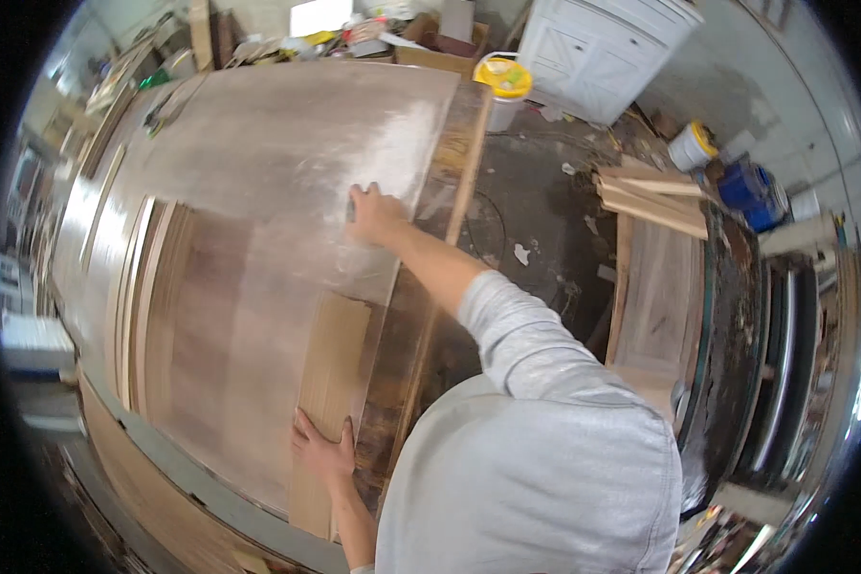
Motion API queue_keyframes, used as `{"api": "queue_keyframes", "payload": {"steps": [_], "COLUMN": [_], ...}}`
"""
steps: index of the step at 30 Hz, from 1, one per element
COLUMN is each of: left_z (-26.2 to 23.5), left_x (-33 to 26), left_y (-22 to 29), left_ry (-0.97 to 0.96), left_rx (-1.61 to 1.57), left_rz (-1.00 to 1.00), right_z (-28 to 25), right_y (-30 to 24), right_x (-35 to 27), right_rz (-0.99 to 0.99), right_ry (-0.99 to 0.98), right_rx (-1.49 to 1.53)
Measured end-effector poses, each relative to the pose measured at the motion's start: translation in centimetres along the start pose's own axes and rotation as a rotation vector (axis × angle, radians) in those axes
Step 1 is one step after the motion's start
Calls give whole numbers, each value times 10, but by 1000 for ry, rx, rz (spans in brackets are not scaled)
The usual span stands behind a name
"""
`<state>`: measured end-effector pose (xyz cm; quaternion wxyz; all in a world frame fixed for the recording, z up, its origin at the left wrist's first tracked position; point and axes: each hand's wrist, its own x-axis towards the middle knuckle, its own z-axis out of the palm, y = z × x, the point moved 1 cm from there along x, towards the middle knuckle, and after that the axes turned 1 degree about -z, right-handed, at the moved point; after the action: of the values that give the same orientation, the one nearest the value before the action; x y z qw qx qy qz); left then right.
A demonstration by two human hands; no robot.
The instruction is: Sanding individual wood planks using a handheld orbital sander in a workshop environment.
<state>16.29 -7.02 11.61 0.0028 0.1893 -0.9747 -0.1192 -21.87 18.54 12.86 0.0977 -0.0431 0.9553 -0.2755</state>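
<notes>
**Both hands on the big wooden panel**

My right hand (pixel 373 215) reaches far out in front of me, arm stretched, and presses down on the large wooden panel (pixel 268 191) that covers the table (pixel 163 450). Something small and dark sits under that palm, fingers curled over it; I cannot tell what it is. The surface around this hand looks pale and dusty, a lighter patch spreading toward the panel's far right corner.

My left hand (pixel 322 450) is close to my body, lying flat with fingers spread on a narrow light board (pixel 327 402). That board lies lengthwise on the near right part of the panel, just beside the dark, worn edge of the table. The hand rests on the board's lower half and grips nothing.

So the panel lies beneath both hands: one near its right edge farther out, one at its near end.

To my right, on the dirty floor (pixel 536 220), stands a framed wooden door (pixel 655 297) with loose planks (pixel 651 196) stacked at its far end. Beyond are a yellow-lidded bucket (pixel 504 88), a white cabinet (pixel 607 43) and a blue can (pixel 751 191).
</notes>
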Motion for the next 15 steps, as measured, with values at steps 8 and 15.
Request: {"api": "queue_keyframes", "payload": {"steps": [8, 15], "left_z": [15, 10], "left_x": [-14, 2], "left_y": [-16, -1], "left_ry": [24, -43], "left_rx": [94, 70], "left_rz": [20, -61], "right_z": [-14, 5], "right_y": [-9, -69], "right_x": [-68, -158], "right_rz": [-52, -367], "right_ry": [25, 14], "right_rx": [139, 66]}}
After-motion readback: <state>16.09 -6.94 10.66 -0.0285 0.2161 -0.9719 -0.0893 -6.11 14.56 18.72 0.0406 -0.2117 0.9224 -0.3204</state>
